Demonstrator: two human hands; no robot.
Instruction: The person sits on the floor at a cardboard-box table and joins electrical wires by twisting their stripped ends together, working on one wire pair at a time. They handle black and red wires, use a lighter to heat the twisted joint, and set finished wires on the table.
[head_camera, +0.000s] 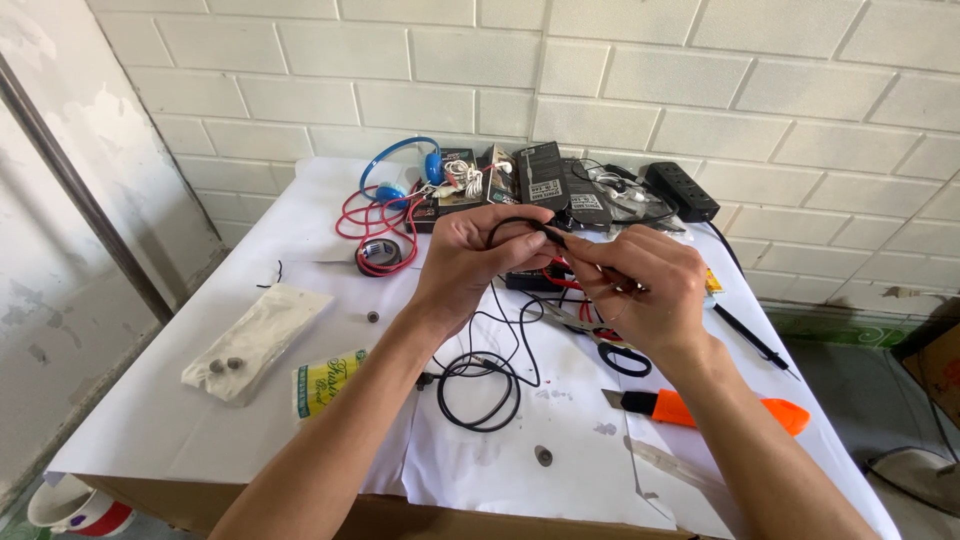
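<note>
Both hands, left (470, 262) and right (640, 285), pinch thin black cable (520, 222); loops coil below.

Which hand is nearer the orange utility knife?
Right. The right hand is up and just left of the orange utility knife, its forearm passing right beside it; the left hand is farther left across the paper.

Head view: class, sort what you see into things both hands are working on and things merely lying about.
In hand: thin black cable, pinched by left hand and right hand.

Lying about: orange utility knife, blue headphones, red wire, black power strip, scissors.
</note>
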